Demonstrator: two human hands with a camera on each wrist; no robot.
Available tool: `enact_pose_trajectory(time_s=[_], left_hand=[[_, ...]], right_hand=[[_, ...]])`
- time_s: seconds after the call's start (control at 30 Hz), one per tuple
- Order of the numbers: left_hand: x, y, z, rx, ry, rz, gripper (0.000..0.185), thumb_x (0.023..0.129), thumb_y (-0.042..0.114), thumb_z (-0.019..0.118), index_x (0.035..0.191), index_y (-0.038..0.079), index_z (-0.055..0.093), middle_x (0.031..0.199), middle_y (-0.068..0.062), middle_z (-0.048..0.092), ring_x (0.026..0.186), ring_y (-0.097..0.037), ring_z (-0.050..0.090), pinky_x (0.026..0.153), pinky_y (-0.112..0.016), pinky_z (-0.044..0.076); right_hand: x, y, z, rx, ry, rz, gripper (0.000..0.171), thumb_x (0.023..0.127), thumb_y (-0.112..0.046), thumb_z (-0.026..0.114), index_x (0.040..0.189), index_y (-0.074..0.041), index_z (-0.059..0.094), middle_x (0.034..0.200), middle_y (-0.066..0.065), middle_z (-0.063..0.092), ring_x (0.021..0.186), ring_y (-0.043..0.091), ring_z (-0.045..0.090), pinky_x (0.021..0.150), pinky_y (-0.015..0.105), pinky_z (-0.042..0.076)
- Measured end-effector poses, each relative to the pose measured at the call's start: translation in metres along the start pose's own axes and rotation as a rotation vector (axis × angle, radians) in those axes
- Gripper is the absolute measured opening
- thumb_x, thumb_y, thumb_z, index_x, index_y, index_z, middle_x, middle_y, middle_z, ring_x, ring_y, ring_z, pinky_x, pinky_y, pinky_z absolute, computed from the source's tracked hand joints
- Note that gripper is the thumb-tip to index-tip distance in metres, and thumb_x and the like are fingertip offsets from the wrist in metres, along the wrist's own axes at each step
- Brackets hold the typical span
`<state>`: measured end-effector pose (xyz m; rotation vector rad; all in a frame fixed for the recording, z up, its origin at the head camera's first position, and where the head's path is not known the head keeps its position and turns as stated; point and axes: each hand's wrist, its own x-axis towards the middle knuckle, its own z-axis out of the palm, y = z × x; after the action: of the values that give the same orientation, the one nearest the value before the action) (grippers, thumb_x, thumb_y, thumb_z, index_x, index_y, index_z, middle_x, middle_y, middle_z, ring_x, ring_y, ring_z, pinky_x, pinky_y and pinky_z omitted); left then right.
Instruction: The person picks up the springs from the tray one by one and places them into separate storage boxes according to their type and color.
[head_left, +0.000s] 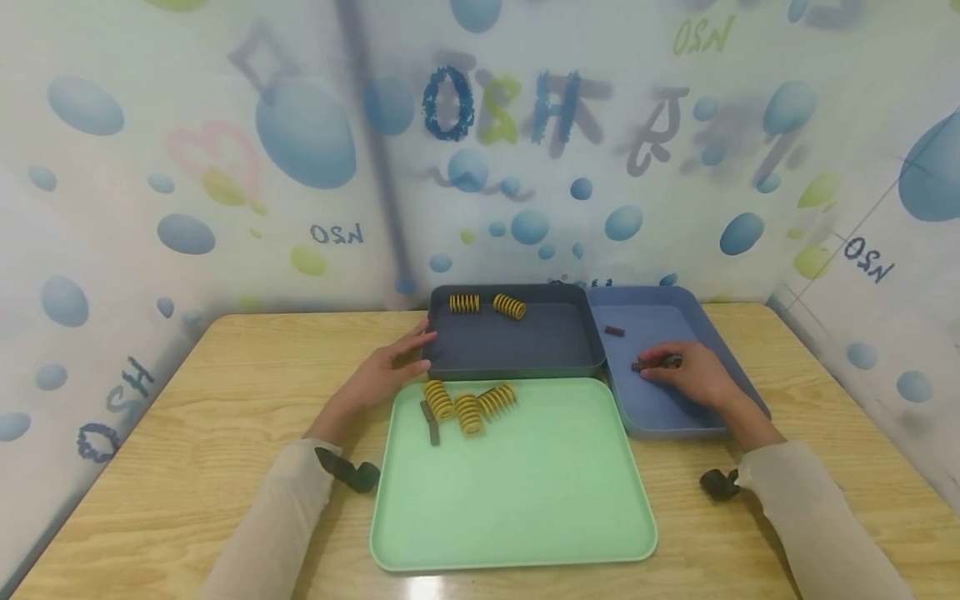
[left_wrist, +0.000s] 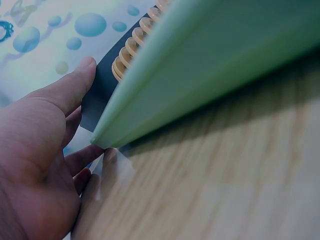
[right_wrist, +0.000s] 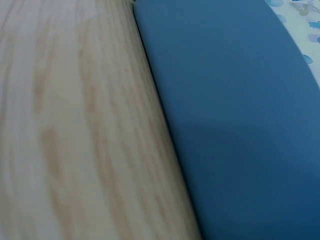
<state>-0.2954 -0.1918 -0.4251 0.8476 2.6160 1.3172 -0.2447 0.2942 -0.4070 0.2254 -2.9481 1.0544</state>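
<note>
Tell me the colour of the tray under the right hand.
Blue tray, clearest in the head view.

A light wooden table [head_left: 187, 433] stands against walls [head_left: 225, 167] papered with blue bubbles.
</note>
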Motion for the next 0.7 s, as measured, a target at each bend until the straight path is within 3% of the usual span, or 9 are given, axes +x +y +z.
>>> enact_pose_trajectory(time_s=[0.4,0.7], left_hand=[[-0.0001,-0.0018,0.0012,-0.005,0.0,0.009,0.055,0.096,0.036,0.057,0.146,0.017,0.042,0.158,0.006,0.018,0.144,-0.02,0.015,0.114,-0.047,0.014],[-0.0006,-0.0009,0.0009,0.003,0.002,0.012,0.055,0.097,0.035,0.056,0.146,0.016,0.041,0.158,0.004,0.018,0.143,-0.02,0.014,0.114,-0.048,0.014]], right_hand=[[-0.0001,0.0032,-0.0002,-0.002,-0.003,-0.025,0.034,0.083,-0.027,0.076,0.108,-0.005,0.071,0.102,0.011,0.068,0.084,0.022,0.06,0.072,0.035,0.047],[-0.0013,-0.0003,0.0004,-0.046,0.026,-0.018,0.024,0.086,-0.026,0.074,0.102,-0.008,0.074,0.088,0.003,0.069,0.083,0.021,0.061,0.071,0.034,0.046]])
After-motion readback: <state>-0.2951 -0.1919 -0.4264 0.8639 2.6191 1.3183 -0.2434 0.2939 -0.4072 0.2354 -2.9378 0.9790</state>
